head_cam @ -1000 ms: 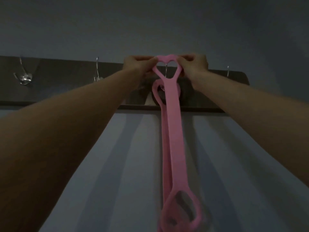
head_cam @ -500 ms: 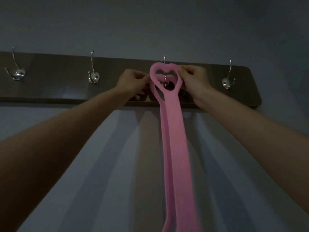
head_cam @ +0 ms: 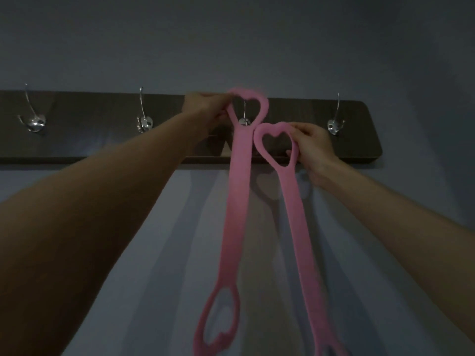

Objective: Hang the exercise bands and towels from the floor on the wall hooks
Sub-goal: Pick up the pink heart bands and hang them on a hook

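The left hand point(head_cam: 205, 109) pinches the top of one pink band point(head_cam: 239, 201), holding its heart-shaped loop point(head_cam: 264, 107) up around the middle hook point(head_cam: 244, 121), whose prong shows through the opening just beside the fingers; whether the loop is already over it I cannot tell. The right hand point(head_cam: 312, 147), lower and to the outside, grips the loop of a second pink band point(head_cam: 297, 227), fingers curled on its rim, clear of any hook. Best to lower the left hand's loop until its notch seats on the prong, let go only once it bears weight, then carry the right hand's loop to the free hook point(head_cam: 334, 124) just beyond that hand on the dark rail point(head_cam: 77, 129).
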